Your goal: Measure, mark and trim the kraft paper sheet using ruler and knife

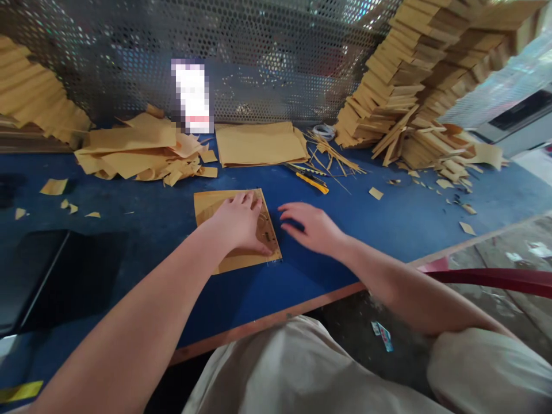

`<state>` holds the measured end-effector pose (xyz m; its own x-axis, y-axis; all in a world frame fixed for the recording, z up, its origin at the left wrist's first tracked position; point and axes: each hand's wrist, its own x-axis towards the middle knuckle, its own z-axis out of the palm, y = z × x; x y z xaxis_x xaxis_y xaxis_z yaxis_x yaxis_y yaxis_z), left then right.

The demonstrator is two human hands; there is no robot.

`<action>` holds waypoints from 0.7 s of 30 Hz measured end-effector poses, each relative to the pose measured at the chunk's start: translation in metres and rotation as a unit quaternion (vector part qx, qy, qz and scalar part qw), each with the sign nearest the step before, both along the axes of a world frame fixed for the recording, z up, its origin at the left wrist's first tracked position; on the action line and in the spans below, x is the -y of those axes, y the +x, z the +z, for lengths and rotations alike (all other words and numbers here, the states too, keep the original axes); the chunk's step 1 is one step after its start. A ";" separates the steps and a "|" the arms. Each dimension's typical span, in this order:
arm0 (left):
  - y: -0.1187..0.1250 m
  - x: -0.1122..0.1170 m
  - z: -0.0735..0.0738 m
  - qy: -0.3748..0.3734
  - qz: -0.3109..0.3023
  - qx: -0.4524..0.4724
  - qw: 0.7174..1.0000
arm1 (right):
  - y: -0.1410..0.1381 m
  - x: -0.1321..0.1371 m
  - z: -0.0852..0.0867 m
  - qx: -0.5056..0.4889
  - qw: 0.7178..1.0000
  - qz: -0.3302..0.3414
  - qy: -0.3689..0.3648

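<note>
My left hand [239, 223] presses flat on a clear ruler [266, 233] that lies along the right edge of a tan cardboard sheet [211, 206] on the blue table [388, 224]. Beside that sheet, my right hand [311, 225] hovers low over bare table with its fingers spread and nothing in it. A yellow utility knife [314, 181] lies a little beyond the right hand, near thin cardboard strips [332, 155].
A neat stack of tan sheets [259, 144] sits behind the work spot. Loose offcuts [138, 152] are piled at back left. Tall leaning stacks of cardboard [422, 75] fill the back right. A perforated metal panel [259, 52] closes the rear. A red chair rim [495, 279] is at right.
</note>
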<state>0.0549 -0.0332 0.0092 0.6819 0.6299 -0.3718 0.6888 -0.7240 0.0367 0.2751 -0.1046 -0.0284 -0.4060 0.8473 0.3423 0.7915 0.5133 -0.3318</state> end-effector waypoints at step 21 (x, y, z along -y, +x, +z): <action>0.001 -0.005 -0.005 -0.063 0.017 -0.012 0.998 | 0.071 -0.056 -0.005 -0.016 0.979 -0.196 0.051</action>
